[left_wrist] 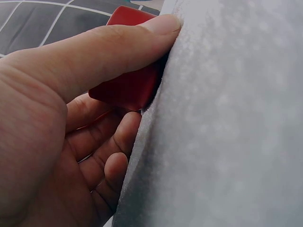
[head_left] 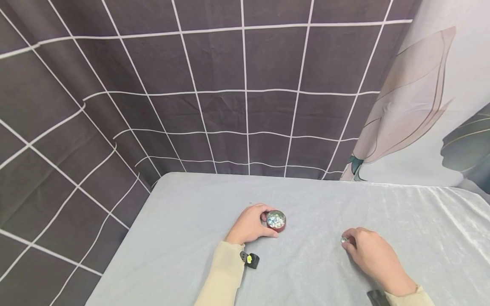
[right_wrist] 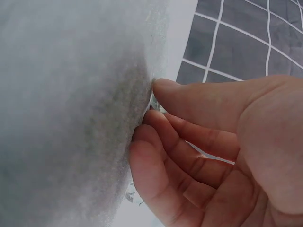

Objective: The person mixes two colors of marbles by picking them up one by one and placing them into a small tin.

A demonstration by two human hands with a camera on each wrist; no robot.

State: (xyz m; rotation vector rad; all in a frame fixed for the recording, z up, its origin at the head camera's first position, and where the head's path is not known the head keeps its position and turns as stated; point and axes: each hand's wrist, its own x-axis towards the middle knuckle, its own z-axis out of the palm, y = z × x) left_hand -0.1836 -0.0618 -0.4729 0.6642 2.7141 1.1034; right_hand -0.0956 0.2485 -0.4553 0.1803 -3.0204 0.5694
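Observation:
On the cloth-covered table, my left hand (head_left: 250, 223) holds a small round red container (head_left: 282, 230) from its left side. In the left wrist view, the thumb lies along the smooth red wall (left_wrist: 128, 87) and the fingers curl on the other side. The container is full of small shiny white, green and blue pieces (head_left: 276, 220) that look like glass marbles. Farther right, my right hand (head_left: 373, 255) pinches a small clear glass marble (head_left: 344, 240) between thumb and fingertips, low at the table. In the right wrist view, the fingers mostly hide the marble (right_wrist: 156, 104).
A pale grey velvety cloth (head_left: 302, 267) covers the table. Behind it and to the left hangs a dark curtain (head_left: 214, 114) with white grid lines. At the back right hangs a pale leaf-patterned curtain (head_left: 413, 140). A gap of bare cloth separates the two hands.

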